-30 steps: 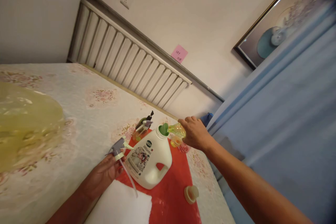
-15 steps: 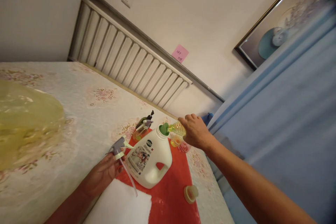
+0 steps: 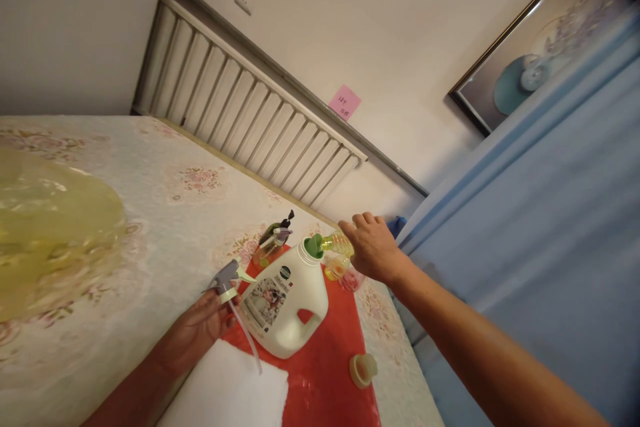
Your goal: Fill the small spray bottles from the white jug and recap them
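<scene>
My left hand (image 3: pixel 200 320) is closed around a grey and pale green spray trigger head (image 3: pixel 227 280), whose clear dip tube (image 3: pixel 246 339) hangs down. Right beside it stands a large cream jug (image 3: pixel 287 303) with a printed label, a built-in handle and an uncapped neck with a green spout inside. My right hand (image 3: pixel 373 247) grips a clear ribbed bottle (image 3: pixel 336 243) of yellow-green liquid, tipped sideways with its mouth at the green spout (image 3: pixel 314 246). My palm hides the bottle's far end.
A red cloth (image 3: pixel 325 367) lies under the jug, with a white cloth (image 3: pixel 230 387) in front. The pale cap (image 3: pixel 363 370) sits at right. Behind the jug stand spray bottles (image 3: pixel 270 247). A large translucent yellow basin (image 3: pixel 55 233) is at left; a blue curtain (image 3: pixel 540 227) hangs at right.
Both hands, the tilted bottle and the spray head hold nearly the same places. The whole view has shifted very slightly.
</scene>
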The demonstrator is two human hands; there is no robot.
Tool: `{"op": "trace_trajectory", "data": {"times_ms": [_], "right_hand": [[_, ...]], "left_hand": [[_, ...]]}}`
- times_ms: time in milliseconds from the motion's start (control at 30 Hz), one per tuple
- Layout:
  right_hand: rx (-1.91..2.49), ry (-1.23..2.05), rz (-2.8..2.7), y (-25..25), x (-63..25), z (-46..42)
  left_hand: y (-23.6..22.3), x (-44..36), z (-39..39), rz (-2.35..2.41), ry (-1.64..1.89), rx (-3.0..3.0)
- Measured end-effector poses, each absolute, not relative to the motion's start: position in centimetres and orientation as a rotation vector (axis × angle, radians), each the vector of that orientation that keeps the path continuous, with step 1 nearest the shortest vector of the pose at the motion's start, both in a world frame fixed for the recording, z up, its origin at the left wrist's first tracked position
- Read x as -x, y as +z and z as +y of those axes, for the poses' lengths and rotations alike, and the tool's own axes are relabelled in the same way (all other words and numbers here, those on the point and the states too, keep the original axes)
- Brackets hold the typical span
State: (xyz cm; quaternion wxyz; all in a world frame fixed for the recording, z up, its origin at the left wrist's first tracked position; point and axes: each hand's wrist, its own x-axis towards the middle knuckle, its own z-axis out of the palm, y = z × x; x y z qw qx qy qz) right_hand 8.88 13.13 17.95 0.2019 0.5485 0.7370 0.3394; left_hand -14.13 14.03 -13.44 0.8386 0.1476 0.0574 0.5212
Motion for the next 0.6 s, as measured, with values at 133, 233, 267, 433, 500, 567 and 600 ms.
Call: {"op": "trace_trajectory", "data": {"times_ms": [133, 233, 267, 433, 500, 567, 600], "right_hand": [[-1.521, 0.954, 2.053, 18.1, -8.6, 13.1], [-1.503, 0.959, 2.040, 18.3, -8.2, 12.9], [-1.494, 0.967, 2.035, 18.4, -8.1, 12.8], [-1.435, 1.046, 2.038, 18.5, -7.7, 12.7], [-1.412, 1.074, 2.045, 18.5, -7.6, 12.8], [-1.391, 1.094, 2.053, 18.5, -7.6, 12.9], [-1.382, 1.101, 2.058, 18.5, -7.6, 13.0]], "left_hand": [[-13.3, 14.1, 14.0, 0.118, 1.096, -0.301], [-13.2, 14.1, 13.9, 0.143, 1.101, -0.308], [-13.2, 14.1, 13.9, 0.149, 1.102, -0.309], [-12.8, 14.0, 13.8, 0.142, 1.106, -0.319], [-12.7, 14.0, 13.7, 0.147, 1.120, -0.318], [-12.6, 14.0, 13.7, 0.149, 1.125, -0.321], [-12.6, 14.0, 13.6, 0.146, 1.123, -0.323]]}}
